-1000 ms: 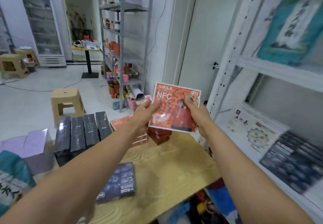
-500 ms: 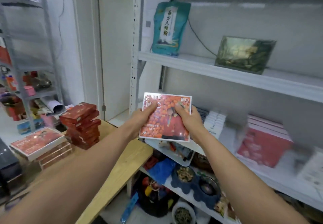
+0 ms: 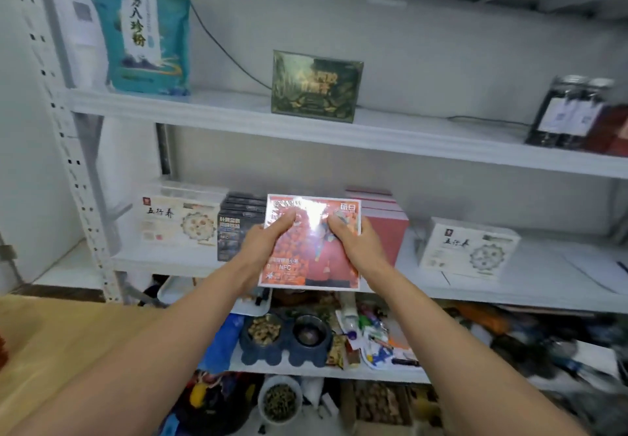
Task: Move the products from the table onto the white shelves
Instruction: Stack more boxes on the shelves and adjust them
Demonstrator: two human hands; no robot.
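Two bare hands hold one flat orange box (image 3: pixel 317 267) upright in front of the middle white shelf (image 3: pixel 509 294), printed face toward the camera. On that shelf, behind and beside the box, stand a white box with a round pattern (image 3: pixel 181 219) at the left, a row of black boxes (image 3: pixel 238 228) next to it, a stack of pink boxes (image 3: pixel 385 228) to the right, and a second white patterned box (image 3: pixel 470 248) further right. The upper shelf (image 3: pixel 238 114) carries a teal pouch (image 3: pixel 142 25), a dark green box (image 3: pixel 316 87) and dark jars (image 3: pixel 571 112) at the right end. Lower down, a double pet bowl (image 3: pixel 285 337) holds kibble in its left cup; clutter around it is too blurred to name.

The left hand (image 3: pixel 263 248) clasps the orange box's left edge, thumb pressed on the front; the right hand (image 3: pixel 355 247) grips the right edge likewise, fingers curled behind. The box sits between both palms, its lower edge just above the shelf's front lip. Glare whitens the top centre of the cover, so that print is unreadable. A corner of the wooden table (image 3: pixel 57 350) shows at the lower left.
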